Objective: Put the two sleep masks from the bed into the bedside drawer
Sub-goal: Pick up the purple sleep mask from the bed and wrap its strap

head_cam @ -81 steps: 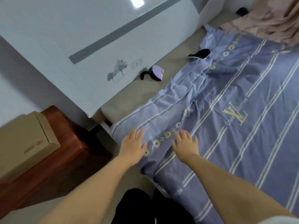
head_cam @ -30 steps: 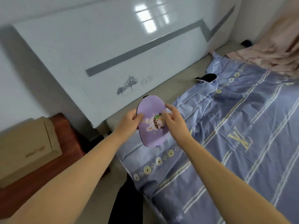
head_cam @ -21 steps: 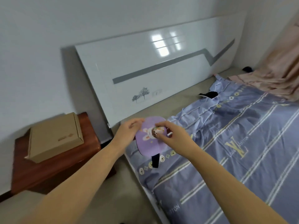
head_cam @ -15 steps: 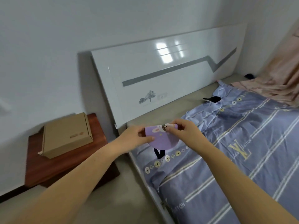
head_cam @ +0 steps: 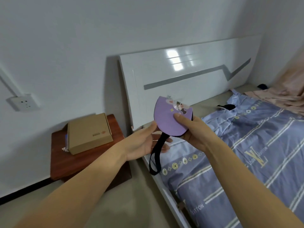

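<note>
Two sleep masks are wanted, and only one is in hand. The right hand (head_cam: 195, 129) pinches the folded purple sleep mask (head_cam: 171, 117), thumb on its printed face and fingers behind, holding it up between bed and nightstand, probably to keep it folded for carrying. Its black elastic strap (head_cam: 156, 155) dangles in a loop below. The left hand (head_cam: 144, 143) is open, palm up and fingers spread just under the mask, touching the strap, seemingly ready to gather the loose loop so it does not snag.

Well apart, near the headboard (head_cam: 189, 74), the black sleep mask (head_cam: 227, 106) lies on the mattress at the edge of the striped blue sheet (head_cam: 246, 145). The wooden nightstand (head_cam: 79, 155) stands beside the bed with a cardboard box (head_cam: 89, 132) on top; its drawer front is not visible, so I cannot tell whether it is open.
</note>
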Tool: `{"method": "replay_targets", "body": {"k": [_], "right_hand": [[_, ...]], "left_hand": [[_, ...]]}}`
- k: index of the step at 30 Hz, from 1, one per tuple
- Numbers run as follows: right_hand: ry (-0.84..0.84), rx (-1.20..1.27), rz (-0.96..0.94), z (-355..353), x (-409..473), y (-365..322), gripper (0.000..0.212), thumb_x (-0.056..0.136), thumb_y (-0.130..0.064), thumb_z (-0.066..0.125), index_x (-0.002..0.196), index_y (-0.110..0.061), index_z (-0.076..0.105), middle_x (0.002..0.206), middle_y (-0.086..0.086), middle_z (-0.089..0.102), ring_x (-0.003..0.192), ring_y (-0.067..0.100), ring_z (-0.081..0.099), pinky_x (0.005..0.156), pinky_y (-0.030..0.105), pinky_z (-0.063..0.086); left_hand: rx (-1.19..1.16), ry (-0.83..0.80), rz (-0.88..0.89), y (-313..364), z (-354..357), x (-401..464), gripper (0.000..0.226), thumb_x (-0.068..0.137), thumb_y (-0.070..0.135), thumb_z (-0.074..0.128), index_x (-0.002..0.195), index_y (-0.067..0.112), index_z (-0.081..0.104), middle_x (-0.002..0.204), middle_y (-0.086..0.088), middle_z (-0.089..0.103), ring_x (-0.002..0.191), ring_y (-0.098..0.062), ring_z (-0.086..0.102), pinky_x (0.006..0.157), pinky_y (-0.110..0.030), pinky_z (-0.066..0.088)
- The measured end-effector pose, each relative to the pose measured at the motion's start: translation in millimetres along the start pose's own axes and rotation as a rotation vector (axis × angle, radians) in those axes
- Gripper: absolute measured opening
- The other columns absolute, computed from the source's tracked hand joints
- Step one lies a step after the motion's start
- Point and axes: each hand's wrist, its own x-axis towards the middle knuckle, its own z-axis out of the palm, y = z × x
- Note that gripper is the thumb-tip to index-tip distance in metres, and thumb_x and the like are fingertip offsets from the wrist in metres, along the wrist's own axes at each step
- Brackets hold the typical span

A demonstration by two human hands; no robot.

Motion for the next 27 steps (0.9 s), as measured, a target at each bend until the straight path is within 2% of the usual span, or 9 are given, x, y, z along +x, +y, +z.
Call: {"method": "replay_targets", "body": {"k": [4, 10, 13, 15, 17, 20, 24, 25, 27], "right_hand": [[0.023, 0.019, -0.02, 1.9, -4.7, 2.8, 0.035, 0.073, -0.029, 0.069, 0.106, -0.02, 0.064, 0.094, -0.004, 0.077, 0.088, 0.015, 0.071, 0.066, 0.026, 0.058], [0.106, 0.023, -0.057, 2.2, -16.9, 8.3, 0.045, 0.069, -0.03, 0.072, 0.112, -0.018, 0.061, 0.098, -0.003, 0.076, 0.092, 0.017, 0.071, 0.067, 0.027, 0.058], [0.133, -0.003, -0.058, -2.5, -22.2, 8.7, 0.048, 0.069, -0.031, 0.071, 0.114, -0.018, 0.06, 0.097, -0.004, 0.076, 0.092, 0.016, 0.071, 0.067, 0.027, 0.058], [0.143, -0.055, -0.062, -4.4, -25.2, 9.0, 0.045, 0.072, -0.03, 0.069, 0.115, -0.018, 0.06, 0.098, -0.004, 0.075, 0.091, 0.014, 0.071, 0.067, 0.025, 0.058], [0.186, -0.129, -0.065, -4.4, -27.1, 11.0, 0.037, 0.08, -0.026, 0.067, 0.116, -0.017, 0.06, 0.1, -0.003, 0.073, 0.089, 0.012, 0.071, 0.066, 0.024, 0.058], [0.3, -0.229, -0.099, -5.5, -26.3, 15.6, 0.025, 0.087, -0.023, 0.062, 0.112, -0.019, 0.062, 0.102, 0.0, 0.07, 0.09, 0.015, 0.069, 0.069, 0.027, 0.06], [0.346, -0.205, -0.166, -5.5, -25.2, 13.1, 0.016, 0.089, -0.021, 0.06, 0.102, -0.028, 0.061, 0.102, -0.002, 0.07, 0.092, 0.015, 0.067, 0.066, 0.025, 0.06], [0.325, -0.212, -0.158, -3.9, -25.3, 12.0, 0.014, 0.088, -0.021, 0.061, 0.101, -0.027, 0.063, 0.097, -0.004, 0.072, 0.088, 0.013, 0.069, 0.063, 0.024, 0.059], [0.282, -0.25, -0.133, -0.9, -25.6, 13.1, 0.013, 0.087, -0.021, 0.062, 0.1, -0.023, 0.065, 0.087, -0.008, 0.075, 0.081, 0.01, 0.071, 0.059, 0.022, 0.057]], "left_hand": [[0.169, 0.054, 0.032, -6.6, 3.9, -7.7, 0.028, 0.084, 0.031, 0.06, 0.101, 0.009, 0.056, 0.074, -0.005, 0.049, 0.055, -0.012, 0.046, 0.055, -0.022, 0.045], [0.416, 0.122, -0.017, 1.0, 5.9, -18.8, 0.028, 0.071, 0.043, 0.068, 0.08, 0.017, 0.066, 0.074, 0.001, 0.059, 0.075, -0.018, 0.05, 0.079, -0.034, 0.038], [0.452, 0.172, 0.015, 4.5, 5.5, -20.2, 0.018, 0.082, 0.033, 0.064, 0.07, 0.019, 0.064, 0.064, 0.007, 0.062, 0.076, -0.018, 0.052, 0.087, -0.036, 0.04], [0.272, 0.278, 0.092, 5.9, 7.8, -17.9, 0.025, 0.087, 0.024, 0.059, 0.063, 0.018, 0.059, 0.052, 0.006, 0.056, 0.064, -0.014, 0.05, 0.083, -0.032, 0.046], [-0.071, 0.306, 0.114, 7.7, 13.1, -18.2, 0.028, 0.087, 0.026, 0.057, 0.061, 0.016, 0.054, 0.045, 0.005, 0.047, 0.05, -0.012, 0.043, 0.06, -0.023, 0.051], [-0.353, 0.069, 0.026, 6.5, 22.0, -22.7, 0.026, 0.084, 0.032, 0.051, 0.066, 0.015, 0.058, 0.04, 0.006, 0.045, 0.032, -0.006, 0.04, 0.038, -0.017, 0.041], [0.265, -0.19, -0.31, -34.1, 31.7, -21.3, 0.034, 0.092, 0.032, 0.037, 0.082, 0.014, 0.064, 0.059, -0.003, 0.072, 0.045, -0.01, 0.062, 0.05, -0.02, 0.053], [0.416, -0.198, -0.41, -46.9, 34.3, -19.4, 0.036, 0.094, 0.032, 0.033, 0.093, 0.012, 0.063, 0.074, -0.007, 0.077, 0.055, -0.012, 0.068, 0.056, -0.018, 0.054], [0.638, -0.007, -0.427, -64.6, 27.6, -8.5, 0.035, 0.095, 0.024, 0.035, 0.114, 0.001, 0.053, 0.104, -0.018, 0.072, 0.076, -0.018, 0.071, 0.063, -0.016, 0.053]]}}
